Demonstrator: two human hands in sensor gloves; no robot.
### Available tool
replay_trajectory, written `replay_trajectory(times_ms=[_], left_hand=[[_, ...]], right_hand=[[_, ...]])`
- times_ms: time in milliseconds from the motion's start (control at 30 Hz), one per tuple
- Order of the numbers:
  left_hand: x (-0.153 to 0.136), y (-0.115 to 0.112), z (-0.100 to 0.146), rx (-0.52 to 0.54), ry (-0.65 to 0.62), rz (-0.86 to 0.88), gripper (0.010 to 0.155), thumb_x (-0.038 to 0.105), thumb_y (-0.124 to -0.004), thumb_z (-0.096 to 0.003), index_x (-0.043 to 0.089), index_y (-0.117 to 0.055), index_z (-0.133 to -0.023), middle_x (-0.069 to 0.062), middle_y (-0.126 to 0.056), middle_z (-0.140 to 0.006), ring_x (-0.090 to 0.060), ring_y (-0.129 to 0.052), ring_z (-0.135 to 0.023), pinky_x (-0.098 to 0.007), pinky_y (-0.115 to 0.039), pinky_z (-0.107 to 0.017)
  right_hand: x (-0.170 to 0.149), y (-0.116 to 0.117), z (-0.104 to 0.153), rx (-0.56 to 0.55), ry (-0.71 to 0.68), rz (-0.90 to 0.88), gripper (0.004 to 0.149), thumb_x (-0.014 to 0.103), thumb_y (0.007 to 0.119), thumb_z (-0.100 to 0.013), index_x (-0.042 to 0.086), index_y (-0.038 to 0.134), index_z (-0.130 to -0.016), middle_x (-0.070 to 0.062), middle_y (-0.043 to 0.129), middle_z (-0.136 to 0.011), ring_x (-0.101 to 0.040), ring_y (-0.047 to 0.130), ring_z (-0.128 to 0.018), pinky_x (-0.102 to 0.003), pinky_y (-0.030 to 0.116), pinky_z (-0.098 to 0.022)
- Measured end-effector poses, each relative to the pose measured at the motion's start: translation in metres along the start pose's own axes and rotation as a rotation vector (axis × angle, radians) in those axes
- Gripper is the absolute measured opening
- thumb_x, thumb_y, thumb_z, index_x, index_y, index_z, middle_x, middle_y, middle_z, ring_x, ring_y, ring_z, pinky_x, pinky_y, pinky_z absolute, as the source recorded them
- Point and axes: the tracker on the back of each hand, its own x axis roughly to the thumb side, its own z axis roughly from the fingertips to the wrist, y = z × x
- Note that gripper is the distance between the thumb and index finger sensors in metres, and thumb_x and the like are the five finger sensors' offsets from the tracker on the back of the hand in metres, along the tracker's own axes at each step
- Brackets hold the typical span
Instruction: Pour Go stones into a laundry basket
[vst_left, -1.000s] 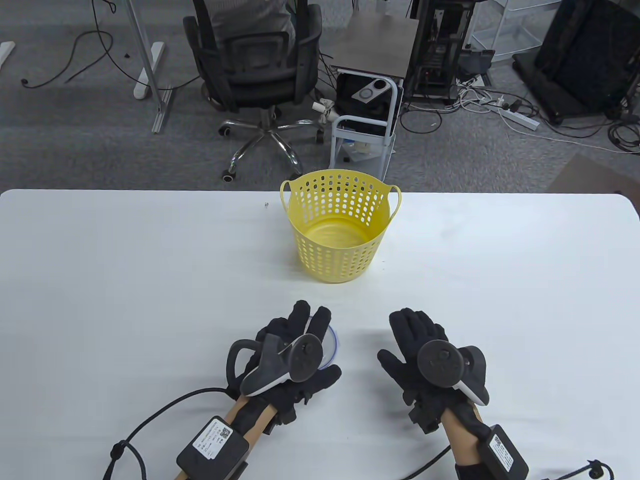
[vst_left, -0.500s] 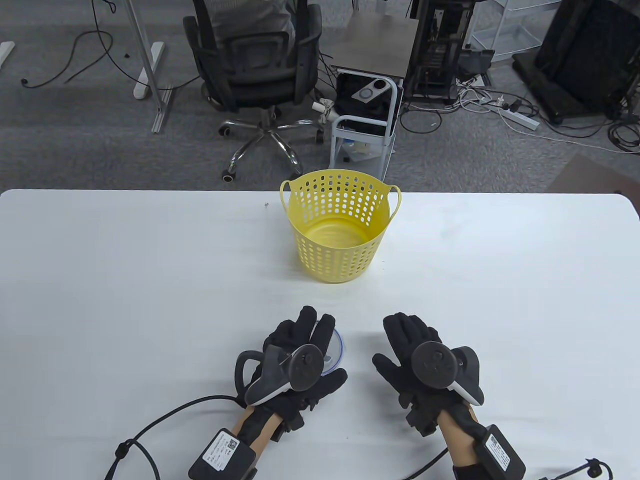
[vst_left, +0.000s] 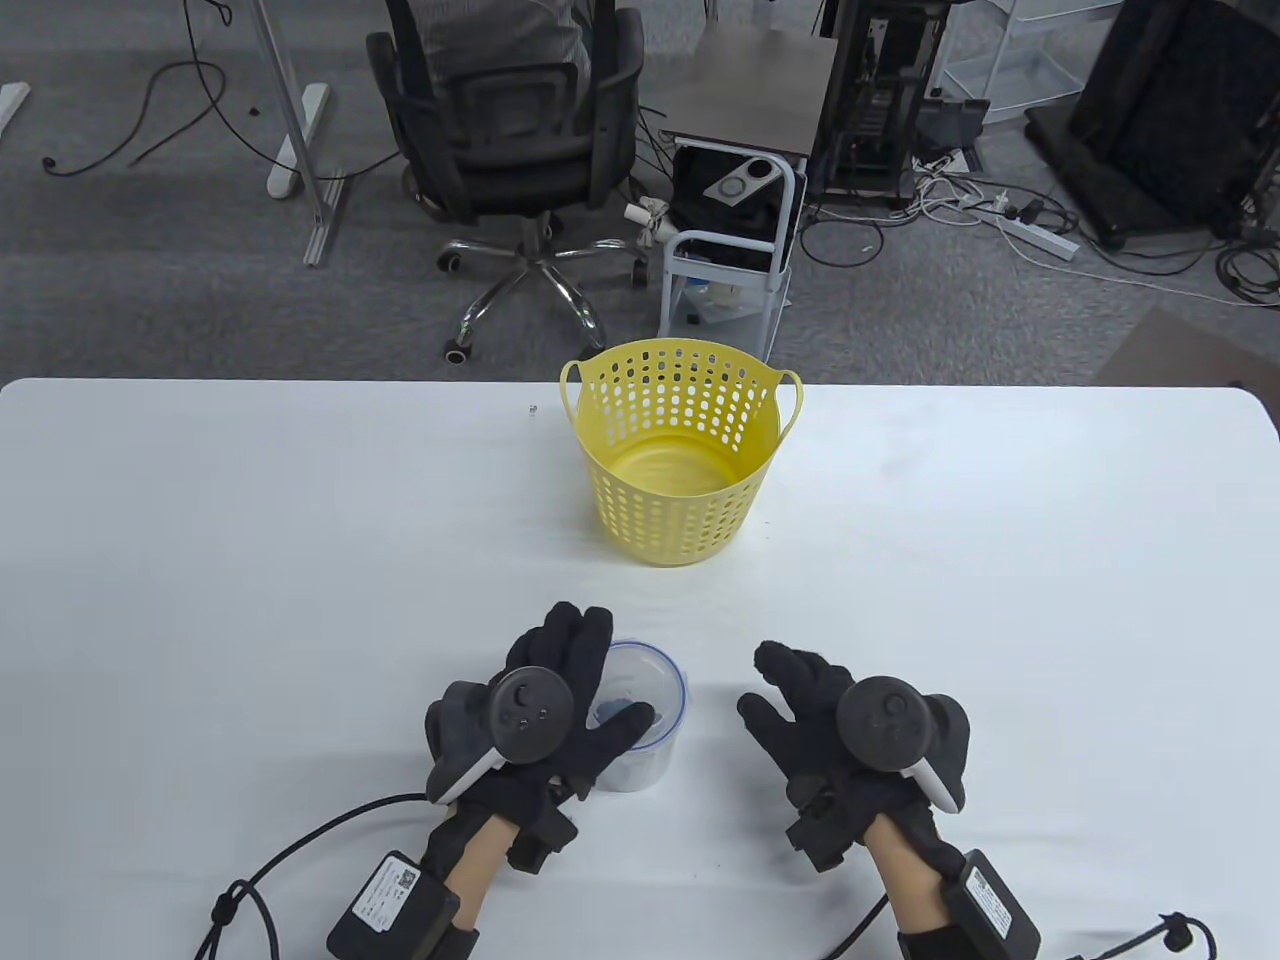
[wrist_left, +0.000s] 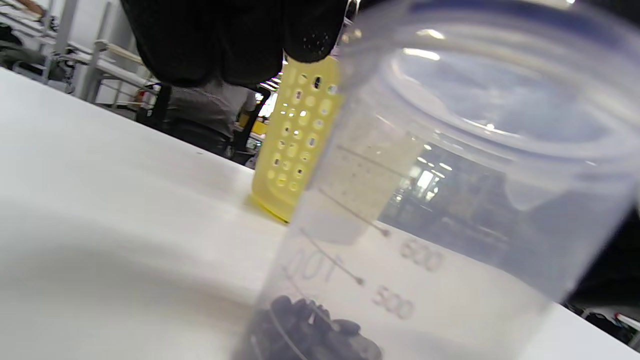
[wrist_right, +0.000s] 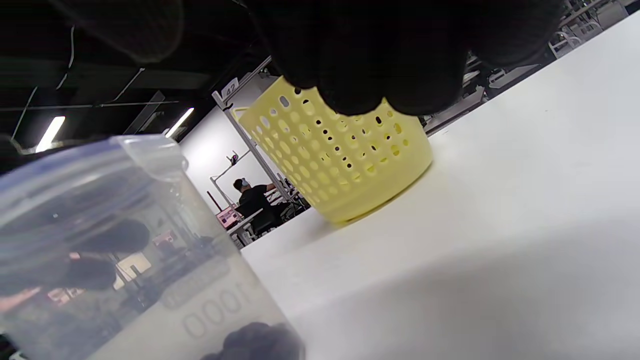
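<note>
A yellow perforated laundry basket (vst_left: 680, 470) stands upright at the table's far middle. A clear measuring cup (vst_left: 648, 762) with a blue rim stands near the front, with black Go stones (wrist_left: 310, 330) at its bottom. My left hand (vst_left: 600, 675) lies against the cup's left side, fingers stretched out and thumb across the cup's near edge. I see no firm grip. My right hand (vst_left: 775, 690) hovers to the right of the cup, fingers spread, holding nothing. In the left wrist view the cup (wrist_left: 450, 200) fills the right, the basket (wrist_left: 295, 150) behind it. The right wrist view shows the cup (wrist_right: 100, 240) and the basket (wrist_right: 340, 160).
The white table (vst_left: 250, 550) spreads wide on both sides. A tiny object (vst_left: 532, 409) lies left of the basket near the far edge. An office chair (vst_left: 520, 130) and a small cart (vst_left: 730, 250) stand on the floor beyond the table.
My left hand has slid left and back off the top of the cup, which now shows. My right hand has drawn slightly toward the front edge.
</note>
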Motion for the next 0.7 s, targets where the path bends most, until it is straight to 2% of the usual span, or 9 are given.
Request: replay_trajectory(times_ms=[67,133,300,433,700], left_hand=[[-0.009,0.005,0.0,-0.015,0.066,0.037,0.097,0.085,-0.068,-0.0368,0.03,-0.042,-0.112,-0.009,-0.05,-0.117,-0.04,-0.074,-0.096,-0.052,-0.072,-0.065],[-0.015,0.007,-0.001,-0.076,0.125,0.081,0.097,0.086,-0.068,-0.0373,0.028,-0.044,-0.111,-0.009,-0.056,-0.113,-0.037,-0.08,-0.09,-0.05,-0.075,-0.062],[-0.019,0.014,0.0,-0.154,0.195,0.099,0.096,0.087,-0.067,-0.0378,0.023,-0.051,-0.107,-0.008,-0.067,-0.104,-0.028,-0.092,-0.075,-0.044,-0.081,-0.054],[-0.021,0.018,0.004,-0.181,0.274,0.099,0.085,0.083,-0.061,-0.0426,0.023,-0.059,-0.104,-0.006,-0.077,-0.096,-0.021,-0.098,-0.063,-0.039,-0.085,-0.046],[-0.018,0.013,0.005,-0.224,0.296,0.087,0.075,0.078,-0.057,-0.0455,0.026,-0.068,-0.098,-0.001,-0.087,-0.085,-0.014,-0.103,-0.05,-0.034,-0.088,-0.038]], right_hand=[[0.005,-0.003,-0.004,0.013,0.033,-0.034,0.069,0.063,0.075,-0.046,0.013,0.074,-0.094,-0.018,0.085,-0.089,-0.048,0.086,-0.074,-0.065,0.067,-0.058],[0.013,-0.005,-0.011,0.015,0.063,-0.062,0.067,0.063,0.075,-0.046,0.013,0.077,-0.091,-0.017,0.087,-0.085,-0.046,0.089,-0.07,-0.064,0.07,-0.056],[0.029,-0.005,-0.03,0.034,0.135,-0.025,0.066,0.066,0.073,-0.046,0.015,0.079,-0.088,-0.014,0.09,-0.079,-0.042,0.093,-0.063,-0.062,0.073,-0.053],[0.033,0.01,-0.04,0.039,0.179,-0.068,0.068,0.069,0.07,-0.045,0.015,0.082,-0.084,-0.014,0.092,-0.074,-0.04,0.094,-0.059,-0.061,0.075,-0.05],[0.028,0.042,-0.04,0.064,0.163,-0.124,0.068,0.071,0.069,-0.045,0.015,0.084,-0.081,-0.014,0.093,-0.072,-0.039,0.096,-0.055,-0.06,0.076,-0.048]])
